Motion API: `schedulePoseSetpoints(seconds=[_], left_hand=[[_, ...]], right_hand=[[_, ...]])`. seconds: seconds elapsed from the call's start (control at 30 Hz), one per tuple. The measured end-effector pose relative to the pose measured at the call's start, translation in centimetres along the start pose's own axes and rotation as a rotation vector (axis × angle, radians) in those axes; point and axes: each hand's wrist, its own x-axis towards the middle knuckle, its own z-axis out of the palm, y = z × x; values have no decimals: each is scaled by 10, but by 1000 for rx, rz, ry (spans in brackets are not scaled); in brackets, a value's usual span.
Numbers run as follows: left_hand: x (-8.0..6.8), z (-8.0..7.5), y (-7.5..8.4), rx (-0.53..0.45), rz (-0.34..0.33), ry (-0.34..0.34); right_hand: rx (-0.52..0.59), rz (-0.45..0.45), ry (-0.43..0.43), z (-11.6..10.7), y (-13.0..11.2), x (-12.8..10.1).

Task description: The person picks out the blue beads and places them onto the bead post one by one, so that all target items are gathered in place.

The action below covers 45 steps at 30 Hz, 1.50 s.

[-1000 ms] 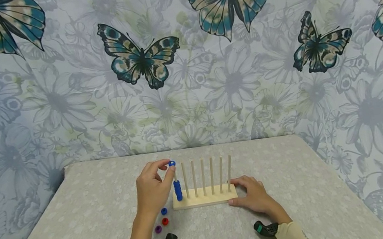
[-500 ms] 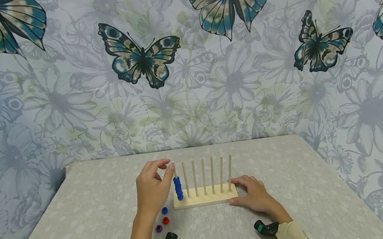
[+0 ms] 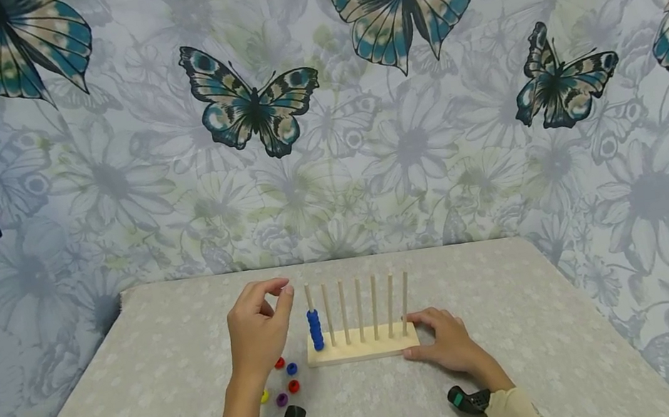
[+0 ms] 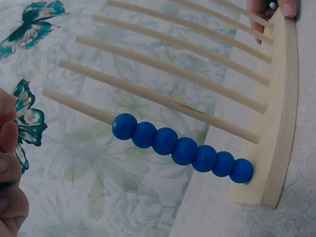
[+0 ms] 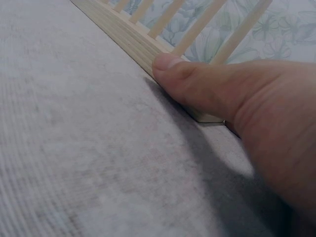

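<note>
The left hand (image 3: 257, 332) hovers just left of the first peg, thumb and forefinger pinched near each other but holding nothing. The right hand (image 3: 448, 343) presses its thumb against the right end of the wooden peg rack (image 3: 361, 346), steadying it. Seven blue beads (image 4: 182, 148) stack on the leftmost peg (image 3: 308, 297). The step in hand seems to be threading; next likely calls for picking another of the loose beads (image 3: 286, 378) from the tabletop (image 3: 140, 382). The rack's long axis runs left-right, pegs pointing upward
</note>
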Motion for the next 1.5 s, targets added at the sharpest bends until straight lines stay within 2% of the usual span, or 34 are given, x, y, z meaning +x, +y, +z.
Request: schedulePoseSetpoints(seconds=[0.27, 0.7, 1.23, 1.5], left_hand=[[-4, -7, -4, -9, 41, -2], [-16, -17, -14, 47, 0, -58], [-54, -19, -27, 121, -76, -138], [-60, -22, -28, 153, -125, -182]], right_hand=[[11, 6, -1, -2, 2, 0], [13, 12, -8, 0, 2, -1], [16, 12, -11, 2, 2, -2], [22, 5, -15, 1, -2, -2]])
